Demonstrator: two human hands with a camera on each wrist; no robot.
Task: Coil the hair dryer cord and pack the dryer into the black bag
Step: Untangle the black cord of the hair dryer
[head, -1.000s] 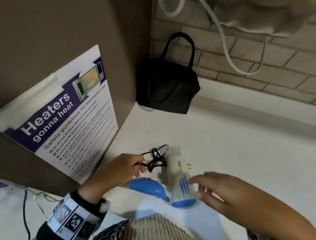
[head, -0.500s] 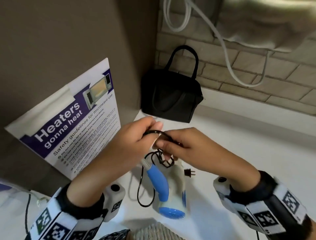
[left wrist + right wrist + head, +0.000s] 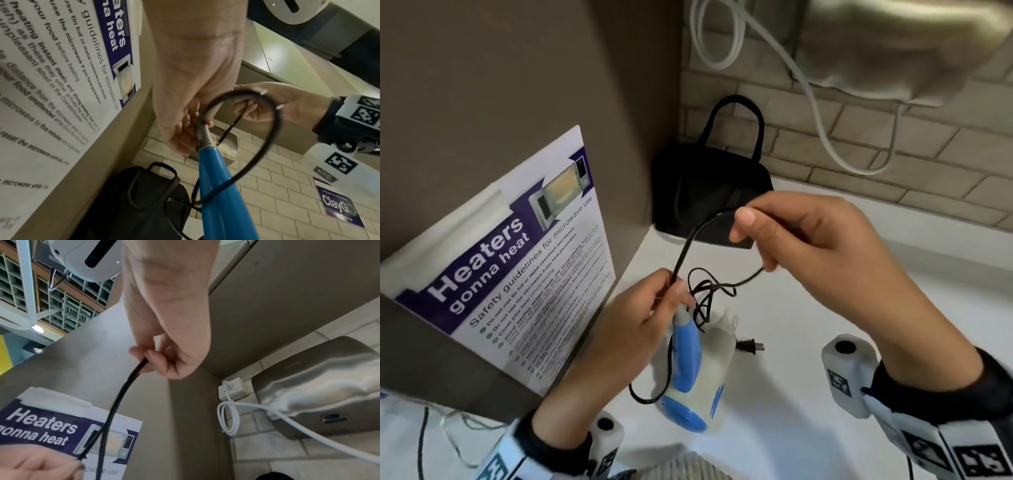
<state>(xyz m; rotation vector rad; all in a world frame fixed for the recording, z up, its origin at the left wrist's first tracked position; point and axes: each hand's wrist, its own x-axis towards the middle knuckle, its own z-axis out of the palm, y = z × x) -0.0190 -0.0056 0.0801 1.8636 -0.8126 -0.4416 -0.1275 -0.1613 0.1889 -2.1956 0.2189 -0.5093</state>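
White counter [image 3: 859, 308] in a corner: brick-tiled back wall, brown panel beside it with a "Heaters gonna heat" microwave poster [image 3: 517, 260]. The hair dryer [image 3: 695, 377] is your landmark: white and blue, lying on the counter just below your hands, blue handle pointing toward the corner. Black bag [image 3: 709, 192] stands upright in the corner beyond the dryer, handles up, well apart from it. Your left hand [image 3: 633, 318] pinches the black cord [image 3: 681, 253] right at the handle's grey strain relief; thumb and fingers closed narrow on it. Your right hand [image 3: 808, 240] is raised above the dryer, fingers curled round the cord, drawing one arc of it between the two hands. Loose tangled loops hang just over the dryer's nozzle end. Plug [image 3: 750, 346] lies on the counter just right of the dryer, probably touching the body; view unclear. A white cable [image 3: 808, 85] hangs on the wall above the bag.
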